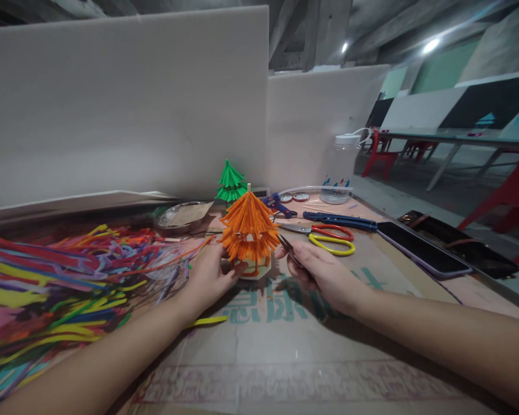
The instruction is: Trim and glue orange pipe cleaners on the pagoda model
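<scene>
In front of me stands an orange pipe-cleaner model [249, 225] with two fringed tiers, a pale stick poking out of its top, and thin orange posts on a pale flat base [257, 270]. My left hand [211, 279] is closed on the lower left of the model, its thumb by the base; the other fingers are partly hidden behind it. In my right hand [322, 268] are dark fine-tipped tweezers [288, 244], pointing up and left at the model's right side. Behind the model is a green pipe-cleaner tree [230, 181].
Many coloured pipe cleaners [69, 276] cover the left side. Beyond my right hand lie scissors [333, 237], a blue cutter [339, 219], a glue gun [279, 204] and a clear bottle [341, 167]. A phone [421, 248] lies right. White boards [125, 104] stand behind.
</scene>
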`<action>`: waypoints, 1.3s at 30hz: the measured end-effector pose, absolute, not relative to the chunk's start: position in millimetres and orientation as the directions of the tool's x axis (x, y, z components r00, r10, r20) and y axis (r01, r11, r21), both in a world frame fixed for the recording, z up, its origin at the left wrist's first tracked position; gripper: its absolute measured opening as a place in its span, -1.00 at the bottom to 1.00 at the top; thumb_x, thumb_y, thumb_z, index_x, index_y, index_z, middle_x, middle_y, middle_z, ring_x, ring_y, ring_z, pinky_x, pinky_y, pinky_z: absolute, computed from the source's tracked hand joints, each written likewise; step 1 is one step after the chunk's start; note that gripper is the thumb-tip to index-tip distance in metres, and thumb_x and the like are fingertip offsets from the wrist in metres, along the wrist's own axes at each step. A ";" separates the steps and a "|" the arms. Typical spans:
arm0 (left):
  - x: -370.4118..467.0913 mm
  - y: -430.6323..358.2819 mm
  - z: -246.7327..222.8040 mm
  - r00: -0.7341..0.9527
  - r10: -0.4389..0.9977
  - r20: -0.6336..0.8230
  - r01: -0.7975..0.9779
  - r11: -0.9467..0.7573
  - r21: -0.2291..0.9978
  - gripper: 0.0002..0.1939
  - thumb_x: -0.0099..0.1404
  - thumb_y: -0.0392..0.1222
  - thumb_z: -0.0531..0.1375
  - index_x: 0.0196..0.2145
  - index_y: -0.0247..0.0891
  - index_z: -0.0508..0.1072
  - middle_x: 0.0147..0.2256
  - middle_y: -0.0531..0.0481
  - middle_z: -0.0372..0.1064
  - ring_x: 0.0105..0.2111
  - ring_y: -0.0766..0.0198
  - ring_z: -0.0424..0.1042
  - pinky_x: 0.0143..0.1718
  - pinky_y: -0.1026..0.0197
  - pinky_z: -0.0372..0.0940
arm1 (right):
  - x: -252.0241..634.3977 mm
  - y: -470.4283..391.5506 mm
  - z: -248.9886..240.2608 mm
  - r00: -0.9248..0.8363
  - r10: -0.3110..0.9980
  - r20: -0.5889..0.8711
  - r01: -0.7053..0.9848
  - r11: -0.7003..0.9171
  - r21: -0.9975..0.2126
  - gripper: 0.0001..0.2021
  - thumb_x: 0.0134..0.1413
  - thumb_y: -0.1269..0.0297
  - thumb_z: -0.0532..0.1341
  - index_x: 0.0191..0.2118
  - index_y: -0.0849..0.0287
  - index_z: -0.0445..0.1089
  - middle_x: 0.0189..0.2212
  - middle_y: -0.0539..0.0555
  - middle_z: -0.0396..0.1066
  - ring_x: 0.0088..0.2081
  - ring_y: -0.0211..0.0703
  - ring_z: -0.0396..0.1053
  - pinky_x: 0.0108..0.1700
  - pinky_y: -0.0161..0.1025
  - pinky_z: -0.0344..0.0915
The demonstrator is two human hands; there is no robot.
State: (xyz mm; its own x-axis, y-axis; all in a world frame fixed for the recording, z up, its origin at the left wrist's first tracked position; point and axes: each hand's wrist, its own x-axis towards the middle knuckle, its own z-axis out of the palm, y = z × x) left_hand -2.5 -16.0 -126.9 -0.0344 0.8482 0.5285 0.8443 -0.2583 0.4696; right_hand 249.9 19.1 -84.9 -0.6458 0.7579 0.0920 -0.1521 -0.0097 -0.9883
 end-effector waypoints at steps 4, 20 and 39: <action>-2.8 -18.1 -127.4 -0.007 0.846 0.534 0.881 -0.248 0.404 -0.69 0.23 0.05 0.22 -0.23 -0.25 0.43 -0.27 -0.15 0.47 -0.22 0.05 0.47 -0.22 0.09 0.36 | 249.7 20.1 -85.8 -0.632 0.769 0.094 -0.154 -0.005 -0.988 -0.43 0.03 -0.29 0.25 -0.19 0.20 0.39 -0.61 -0.16 0.00 -0.60 -0.38 -0.12 -0.60 -0.35 -0.22; -4.1 -19.8 -128.0 0.053 0.835 0.548 0.921 -0.252 0.296 -0.65 0.31 0.10 0.13 -0.24 -0.28 0.39 -0.28 -0.20 0.46 -0.26 0.00 0.45 -0.29 0.06 0.30 | 246.9 21.3 -87.5 -0.578 0.809 0.106 -0.163 0.013 -0.987 -0.45 -0.02 -0.28 0.29 -0.26 0.20 0.38 -0.66 -0.20 -0.02 -0.63 -0.39 -0.15 -0.61 -0.34 -0.24; -1.5 -23.4 -122.9 0.114 0.799 0.590 0.928 -0.297 0.223 -0.71 0.31 0.06 0.15 -0.24 -0.23 0.37 -0.31 -0.13 0.45 -0.24 0.00 0.46 -0.34 0.11 0.26 | 246.9 22.6 -87.9 -0.572 0.813 0.113 -0.157 0.026 -0.987 -0.50 0.02 -0.23 0.29 -0.28 0.19 0.40 -0.65 -0.19 -0.02 -0.62 -0.37 -0.15 -0.61 -0.35 -0.22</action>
